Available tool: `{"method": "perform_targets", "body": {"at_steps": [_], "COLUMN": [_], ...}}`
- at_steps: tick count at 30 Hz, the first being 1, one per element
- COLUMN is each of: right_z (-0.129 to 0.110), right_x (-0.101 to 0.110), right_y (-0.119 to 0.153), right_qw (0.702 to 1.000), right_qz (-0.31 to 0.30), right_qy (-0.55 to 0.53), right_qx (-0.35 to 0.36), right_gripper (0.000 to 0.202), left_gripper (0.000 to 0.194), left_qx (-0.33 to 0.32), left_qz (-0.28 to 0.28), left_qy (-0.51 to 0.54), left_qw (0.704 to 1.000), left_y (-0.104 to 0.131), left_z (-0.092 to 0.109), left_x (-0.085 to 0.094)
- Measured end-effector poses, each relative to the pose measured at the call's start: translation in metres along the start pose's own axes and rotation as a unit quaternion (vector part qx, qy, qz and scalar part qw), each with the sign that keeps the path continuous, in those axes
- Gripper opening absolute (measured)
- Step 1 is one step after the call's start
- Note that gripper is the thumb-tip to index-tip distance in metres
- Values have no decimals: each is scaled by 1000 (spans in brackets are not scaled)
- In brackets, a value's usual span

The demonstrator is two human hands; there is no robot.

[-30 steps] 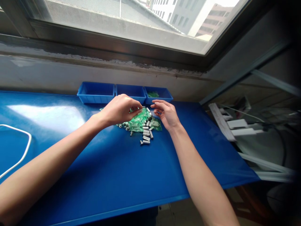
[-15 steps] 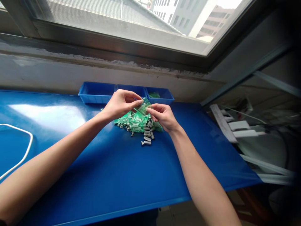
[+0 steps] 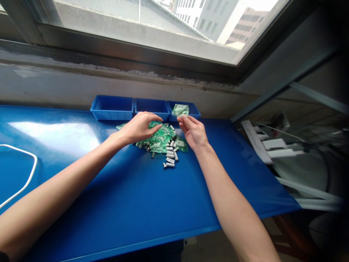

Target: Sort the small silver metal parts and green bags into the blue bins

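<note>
With our right hand we are pinching a green plastic packet in a narrow grip at its near edge, perhaps to keep its body free of our fingers. It is showing against the right blue bin, hiding part of the inside, so we cannot tell what is lying behind it. Our left hand is hovering by the green bag heap, thumb and fingers moderately apart, gripping nothing visible. Loose metal spacers are lying beside the heap, seemingly for easy reach, while the middle bin and left bin are standing alongside.
</note>
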State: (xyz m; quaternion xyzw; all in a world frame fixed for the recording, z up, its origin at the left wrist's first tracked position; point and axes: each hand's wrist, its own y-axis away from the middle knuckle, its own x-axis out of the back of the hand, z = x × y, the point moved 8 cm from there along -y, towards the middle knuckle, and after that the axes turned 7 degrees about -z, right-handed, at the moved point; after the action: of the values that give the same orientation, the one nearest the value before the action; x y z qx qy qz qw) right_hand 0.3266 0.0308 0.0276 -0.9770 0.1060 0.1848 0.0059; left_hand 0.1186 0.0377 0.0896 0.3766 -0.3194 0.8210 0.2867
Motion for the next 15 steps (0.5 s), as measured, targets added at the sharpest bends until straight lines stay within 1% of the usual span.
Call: {"method": "perform_targets", "body": {"at_steps": [1,3,5,7,11,15], "right_z": [0,0,-2,-4,-5,-4], "right_x": [2,3,2,0,-6,-8], "right_y": [-2,-4,-4,-1,5,8], "right_qw": [1000,1000,1000,1000,998,997], "right_qz": [5,3,-2,-9,-31,-37], "right_qy": [-14,-22,-13,1,26,39], "right_qx": [1,-2,-11,-22,-45,-56], "right_gripper": [9,13,13,13,15,12], "left_gripper": [38,41,42,42,33,27], "left_qx": [-30,-72,-86,-89,-109,-107], "left_qz": [-18,-52,-79,-96,-94,-77], "left_qy": [-19,-48,-78,-109,-149,-138], "left_qw": [999,995,990,985,978,982], "left_y": [0,1,2,4,6,6], "left_z": [5,11,12,12,17,21], "left_x": [-6,-17,-28,-36,-41,-39]}}
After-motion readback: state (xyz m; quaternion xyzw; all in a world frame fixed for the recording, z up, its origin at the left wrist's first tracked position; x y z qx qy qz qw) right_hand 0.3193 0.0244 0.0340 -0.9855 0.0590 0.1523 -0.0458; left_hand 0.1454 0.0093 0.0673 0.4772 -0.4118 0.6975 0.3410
